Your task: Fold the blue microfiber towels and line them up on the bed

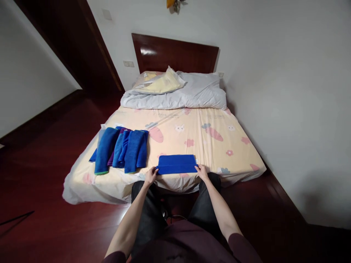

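A blue towel (177, 163), folded into a long rectangle with a crease along its length, lies at the near edge of the bed. My left hand (150, 176) pinches its near left corner. At the near right corner, my right hand (202, 172) grips the same towel between thumb and fingers. To the left sits a row of several rolled or folded towels, among them a blue towel with green edging (106, 151) and another blue towel (135, 151). A bit of purple towel (110, 160) shows between them.
The bed (189, 128) has a cream sheet with carrot and rabbit prints. A grey quilt (203, 89) and a yellow pillow (164, 83) lie by the dark wooden headboard (178, 53). A white wall (287, 91) runs along the right, with dark red floor (41, 175) on the left.
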Motion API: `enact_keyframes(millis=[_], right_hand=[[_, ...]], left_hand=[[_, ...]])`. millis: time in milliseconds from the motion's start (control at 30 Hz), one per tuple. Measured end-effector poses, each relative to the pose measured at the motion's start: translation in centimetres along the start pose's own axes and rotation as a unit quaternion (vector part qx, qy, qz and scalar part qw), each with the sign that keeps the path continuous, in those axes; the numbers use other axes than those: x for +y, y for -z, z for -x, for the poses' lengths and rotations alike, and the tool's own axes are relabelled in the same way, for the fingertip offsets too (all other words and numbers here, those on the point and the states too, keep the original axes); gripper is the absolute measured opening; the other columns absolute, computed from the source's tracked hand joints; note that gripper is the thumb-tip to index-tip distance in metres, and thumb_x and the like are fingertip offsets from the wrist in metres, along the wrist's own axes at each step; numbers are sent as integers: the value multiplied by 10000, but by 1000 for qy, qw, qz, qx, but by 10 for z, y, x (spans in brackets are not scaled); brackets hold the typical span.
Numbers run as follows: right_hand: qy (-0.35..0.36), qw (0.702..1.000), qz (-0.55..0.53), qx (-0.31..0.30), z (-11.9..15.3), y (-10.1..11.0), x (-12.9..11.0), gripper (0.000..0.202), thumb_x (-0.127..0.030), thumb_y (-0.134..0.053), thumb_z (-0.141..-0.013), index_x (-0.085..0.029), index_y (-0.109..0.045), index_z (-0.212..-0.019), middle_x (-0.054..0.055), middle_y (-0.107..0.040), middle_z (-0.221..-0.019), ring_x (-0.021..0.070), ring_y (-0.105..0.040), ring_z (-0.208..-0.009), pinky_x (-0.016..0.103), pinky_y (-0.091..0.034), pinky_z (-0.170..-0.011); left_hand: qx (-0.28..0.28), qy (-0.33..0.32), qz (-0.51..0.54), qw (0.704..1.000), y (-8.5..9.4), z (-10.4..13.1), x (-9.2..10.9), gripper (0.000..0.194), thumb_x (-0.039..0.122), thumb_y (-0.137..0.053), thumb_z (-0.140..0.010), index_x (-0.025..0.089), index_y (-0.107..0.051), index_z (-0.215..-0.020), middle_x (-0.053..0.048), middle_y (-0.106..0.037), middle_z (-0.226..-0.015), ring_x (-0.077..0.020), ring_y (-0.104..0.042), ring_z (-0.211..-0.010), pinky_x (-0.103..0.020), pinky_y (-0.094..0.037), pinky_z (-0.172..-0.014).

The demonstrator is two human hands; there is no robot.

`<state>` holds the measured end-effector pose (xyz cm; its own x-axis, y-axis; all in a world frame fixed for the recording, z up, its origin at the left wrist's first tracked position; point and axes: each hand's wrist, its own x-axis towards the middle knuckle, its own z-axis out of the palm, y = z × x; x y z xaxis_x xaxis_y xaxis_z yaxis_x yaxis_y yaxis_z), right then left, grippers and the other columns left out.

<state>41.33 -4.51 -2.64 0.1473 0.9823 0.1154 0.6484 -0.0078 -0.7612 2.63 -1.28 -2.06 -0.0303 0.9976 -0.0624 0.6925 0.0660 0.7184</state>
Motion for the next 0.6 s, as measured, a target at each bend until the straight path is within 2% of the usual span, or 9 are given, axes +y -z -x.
enact_keyframes(millis=[333,600], right_hand=[[-23,999,27,3,-4,-5,-3,269,-415,-515,-947,-232,-712,-945,56,-742,-825,227,-712,-797,318,-553,-744],[-42,997,58,-18,-10,-3,1,217,-378,-569,-913,-224,-704,-843,41,-733,-733,202,-694,-694,251,-494,-627]], left_hand=[[2,10,-36,999,-3,-4,3,283,400,-518,-935,199,-688,-1036,-101,-772,-903,-272,-744,-912,-369,-561,-816],[-2,16,-50,999,1,-4,5,274,391,-523,-920,203,-710,-990,-93,-771,-858,-265,-741,-887,-351,-555,-794]])
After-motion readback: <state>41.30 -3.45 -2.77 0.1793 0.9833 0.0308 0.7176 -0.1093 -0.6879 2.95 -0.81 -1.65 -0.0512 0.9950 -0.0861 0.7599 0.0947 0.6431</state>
